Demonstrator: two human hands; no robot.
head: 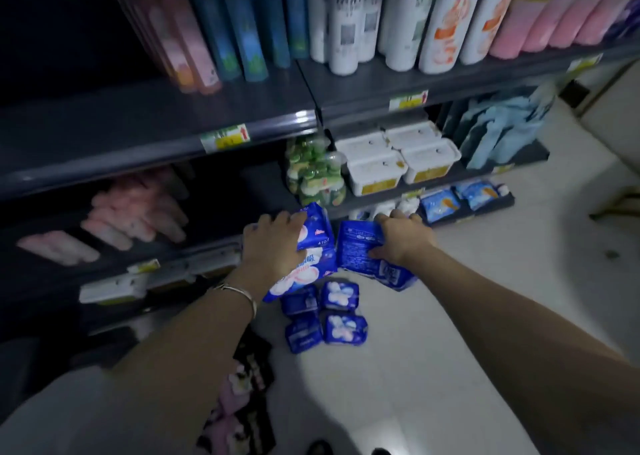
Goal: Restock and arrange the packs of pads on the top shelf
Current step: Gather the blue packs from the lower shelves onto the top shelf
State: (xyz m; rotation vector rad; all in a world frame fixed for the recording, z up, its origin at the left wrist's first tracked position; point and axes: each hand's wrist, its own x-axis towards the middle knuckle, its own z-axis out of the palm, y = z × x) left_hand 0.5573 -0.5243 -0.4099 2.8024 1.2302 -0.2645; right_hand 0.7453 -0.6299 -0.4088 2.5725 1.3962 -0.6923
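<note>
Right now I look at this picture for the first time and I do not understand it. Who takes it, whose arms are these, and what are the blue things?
There is one picture only. It comes from a camera worn on a person's head, looking forward and down, so the two arms reaching in from below are that person's own.

The left hand, with a bracelet on its wrist, grips a blue pack of pads. The right hand grips a second blue pack.

Below the hands, four more blue packs lie on the pale floor, close together in a square.

In front stands a dark store shelf. White bottles stand on the higher level; white tubs and pink packs sit lower. The picture is dim and somewhat blurred.
</note>
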